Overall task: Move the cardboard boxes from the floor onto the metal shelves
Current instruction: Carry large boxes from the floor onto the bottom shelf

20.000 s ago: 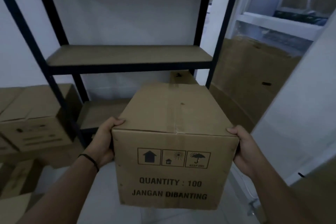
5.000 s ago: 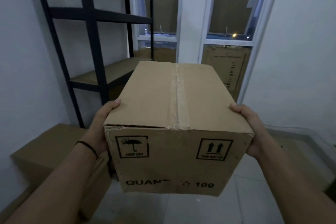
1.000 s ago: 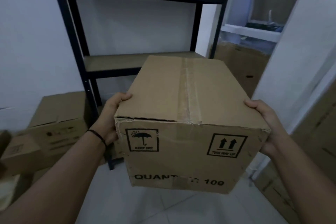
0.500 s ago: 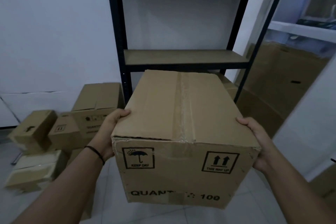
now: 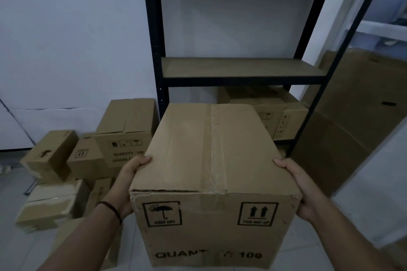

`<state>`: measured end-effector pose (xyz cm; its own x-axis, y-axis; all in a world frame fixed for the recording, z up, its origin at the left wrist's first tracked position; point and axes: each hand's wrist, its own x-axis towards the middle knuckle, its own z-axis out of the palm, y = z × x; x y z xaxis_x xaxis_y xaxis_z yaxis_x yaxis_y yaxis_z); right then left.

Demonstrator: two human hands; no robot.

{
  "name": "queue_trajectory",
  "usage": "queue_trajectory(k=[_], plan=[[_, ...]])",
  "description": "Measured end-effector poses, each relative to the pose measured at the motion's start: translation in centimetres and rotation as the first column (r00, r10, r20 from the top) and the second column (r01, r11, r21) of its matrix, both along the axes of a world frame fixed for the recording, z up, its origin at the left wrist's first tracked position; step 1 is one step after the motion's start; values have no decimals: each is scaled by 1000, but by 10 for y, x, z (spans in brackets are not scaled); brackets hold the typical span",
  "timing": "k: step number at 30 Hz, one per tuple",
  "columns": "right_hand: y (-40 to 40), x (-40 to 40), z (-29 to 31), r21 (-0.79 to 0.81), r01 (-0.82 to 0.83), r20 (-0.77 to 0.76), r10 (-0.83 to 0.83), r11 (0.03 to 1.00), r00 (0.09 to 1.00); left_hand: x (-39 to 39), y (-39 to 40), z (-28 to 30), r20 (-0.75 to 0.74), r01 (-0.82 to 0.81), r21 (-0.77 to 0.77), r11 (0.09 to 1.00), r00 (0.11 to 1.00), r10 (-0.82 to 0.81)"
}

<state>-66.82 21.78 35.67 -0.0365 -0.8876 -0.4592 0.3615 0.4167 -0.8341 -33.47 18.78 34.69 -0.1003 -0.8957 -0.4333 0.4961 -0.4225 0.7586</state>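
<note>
I hold a taped cardboard box (image 5: 211,160) in front of me, printed with "KEEP DRY" and "THIS WAY UP" marks. My left hand (image 5: 126,182) grips its left side and my right hand (image 5: 299,189) grips its right side. Straight ahead stands the black metal shelf unit (image 5: 242,82). Its middle board is bare. On its lower level sits another cardboard box (image 5: 273,114), partly hidden behind the one I carry.
Several cardboard boxes (image 5: 123,134) are piled on the tiled floor to the left of the shelf, against the white wall. A large flat cardboard sheet (image 5: 356,116) leans at the right beside a window frame.
The view has swung left and the shelf now stands squarely ahead. The pile of floor boxes at the left has come more into view. My grip on the box is unchanged.
</note>
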Motion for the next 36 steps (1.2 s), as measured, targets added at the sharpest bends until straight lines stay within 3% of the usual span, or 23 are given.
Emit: queue_trajectory(k=[21,27,36], plan=[[-171,-62,-22,141,-137,10,137,981,991,-69,-110,-36,-12,-182,2,983,983,182],[-206,-59,-31,145,-134,-9,137,980,991,-67,-142,-42,-56,-154,-32,987,987,153],[-260,-36,-45,175,-88,-30,95,981,995,-44,-200,-58,6,-153,40,987,988,153]])
